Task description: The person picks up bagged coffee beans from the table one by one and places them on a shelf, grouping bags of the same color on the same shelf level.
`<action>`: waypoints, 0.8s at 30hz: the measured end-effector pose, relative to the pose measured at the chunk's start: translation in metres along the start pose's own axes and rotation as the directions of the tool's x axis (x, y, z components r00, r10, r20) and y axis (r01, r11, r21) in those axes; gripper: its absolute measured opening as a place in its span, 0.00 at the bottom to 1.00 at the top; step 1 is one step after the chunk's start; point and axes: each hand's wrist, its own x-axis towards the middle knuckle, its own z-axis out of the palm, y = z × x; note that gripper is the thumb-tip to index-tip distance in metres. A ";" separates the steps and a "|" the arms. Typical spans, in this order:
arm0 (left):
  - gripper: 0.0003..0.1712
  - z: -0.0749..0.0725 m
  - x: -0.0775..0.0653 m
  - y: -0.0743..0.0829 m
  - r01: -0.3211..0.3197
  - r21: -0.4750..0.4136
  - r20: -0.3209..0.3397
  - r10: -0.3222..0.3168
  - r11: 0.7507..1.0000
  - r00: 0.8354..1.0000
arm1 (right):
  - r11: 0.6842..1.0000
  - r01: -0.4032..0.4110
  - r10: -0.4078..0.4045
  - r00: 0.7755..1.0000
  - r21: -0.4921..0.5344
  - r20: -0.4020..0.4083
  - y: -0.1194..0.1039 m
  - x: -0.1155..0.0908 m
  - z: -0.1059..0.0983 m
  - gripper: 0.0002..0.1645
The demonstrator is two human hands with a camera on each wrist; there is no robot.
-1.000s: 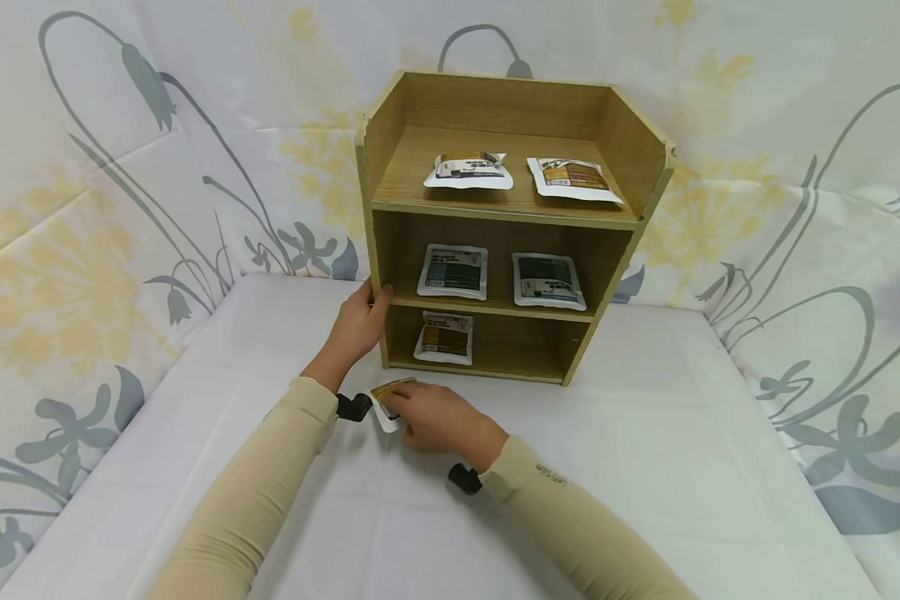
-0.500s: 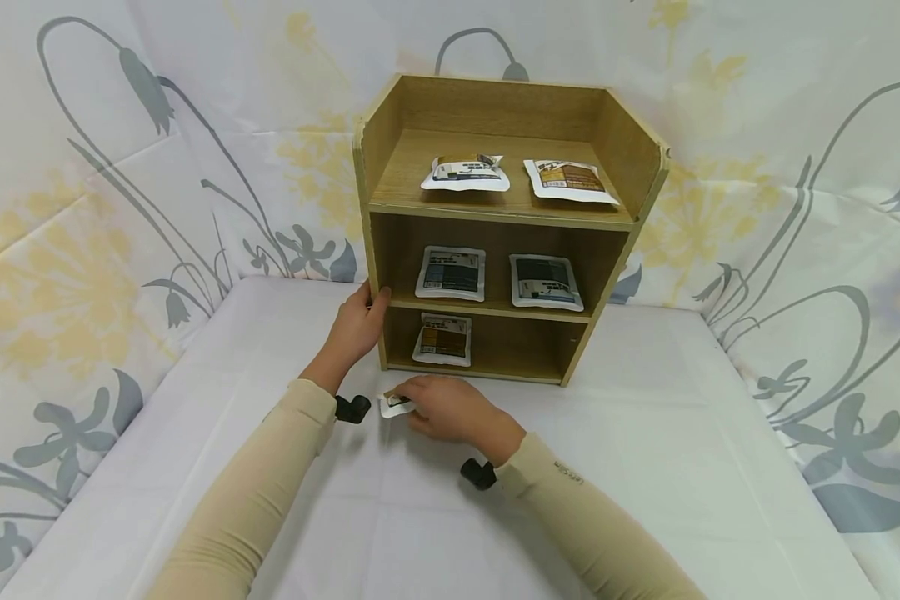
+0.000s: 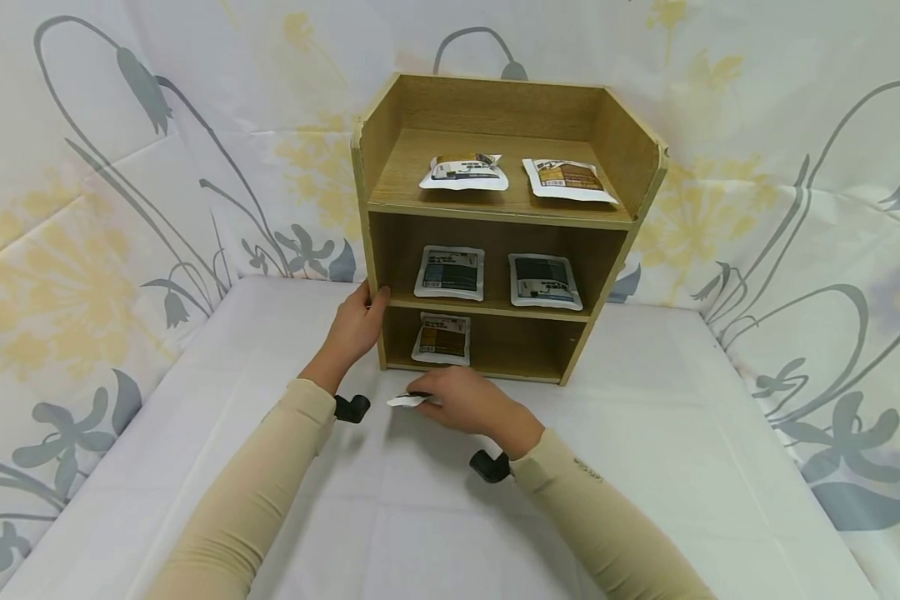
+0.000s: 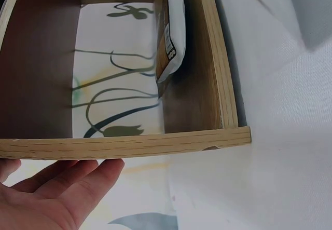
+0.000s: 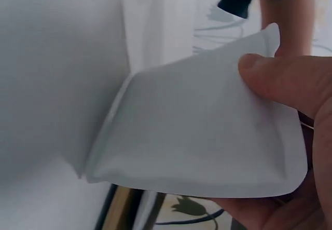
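My right hand (image 3: 468,402) pinches a white-edged pouch (image 3: 408,401) just above the table, in front of the shelf's lower left. In the right wrist view the pouch (image 5: 197,131) shows its plain white back, the thumb across it and the other fingers underneath. My left hand (image 3: 356,327) rests against the left side panel of the small wooden shelf (image 3: 495,215); in the left wrist view its fingers (image 4: 98,180) touch the outer face of that panel. One brown-labelled pouch (image 3: 442,339) lies at the left of the bottom compartment.
Two dark-green-labelled pouches, left (image 3: 451,272) and right (image 3: 545,281), lie on the middle shelf. The top shelf bears two more pouches, left (image 3: 464,172) and right (image 3: 568,181). A white cloth covers the table (image 3: 645,433); a floral cloth (image 3: 157,167) hangs behind.
My right hand has moved slightly right and toward the shelf, and the pouch in it has tilted from showing its printed face to nearly edge-on. The left hand stays against the shelf.
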 end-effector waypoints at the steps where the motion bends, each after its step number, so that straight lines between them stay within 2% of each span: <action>1: 0.37 0.000 0.000 0.000 0.001 0.000 0.000 -0.001 1.000 1.000 | 1.000 -0.004 0.004 1.000 0.002 0.010 0.000 -0.001 -0.002 0.15; 9: 0.37 0.000 0.000 0.001 0.004 -0.013 0.003 -0.004 1.000 1.000 | 0.997 -0.060 0.056 0.996 0.056 0.067 0.003 -0.009 -0.016 0.17; 15: 0.37 0.000 0.000 0.002 0.003 -0.016 0.009 -0.003 1.000 1.000 | 0.996 -0.069 0.066 0.996 0.056 0.053 0.006 -0.016 -0.027 0.18; 24: 0.37 0.001 0.001 0.000 0.002 -0.013 0.008 -0.002 1.000 1.000 | 0.990 -0.140 0.139 0.990 0.031 0.039 0.014 -0.028 -0.040 0.20</action>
